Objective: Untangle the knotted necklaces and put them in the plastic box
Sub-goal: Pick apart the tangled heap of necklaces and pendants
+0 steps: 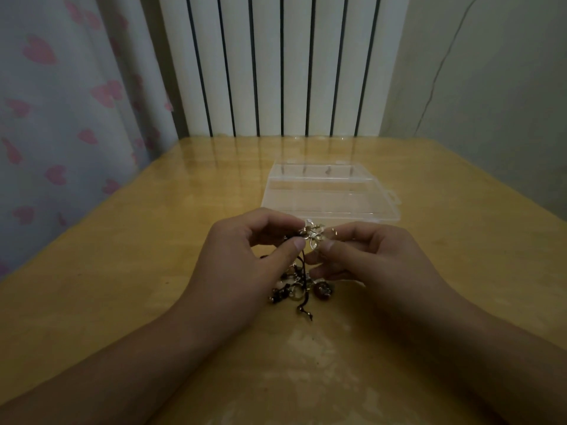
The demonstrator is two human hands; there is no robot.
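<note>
Left hand (245,256): raised just above the table, fingers curled, thumb and forefinger pinching the metal flower pendant (313,237) from its left side. Right hand (365,256): level with the left, fingers curled likewise, thumb and forefinger pinching the same pendant from its right side. The two hands nearly meet at the fingertips.

Table (122,286): glossy yellow-brown wood, fills the lower frame; both forearms reach in over its near edge.

Radiator (285,65): white, vertical ribs, standing behind the far edge of the table.

Curtain (61,102): pale, printed with pink hearts, hanging at the left.

Wall (491,87): plain, at the right, with a thin dark line running down it.

Plastic box (331,194): clear, flat, divided into compartments — lying on the table just beyond the hands, right of centre. Whether its lid is open or closed cannot be told.

Knotted necklaces (302,286): a dark bundle of cords, beads and small metal pieces — hanging from the pendant between the hands, the lower part resting on the table below the palms, frayed cord ends trailing toward the viewer. Single strands cannot be told apart.
</note>
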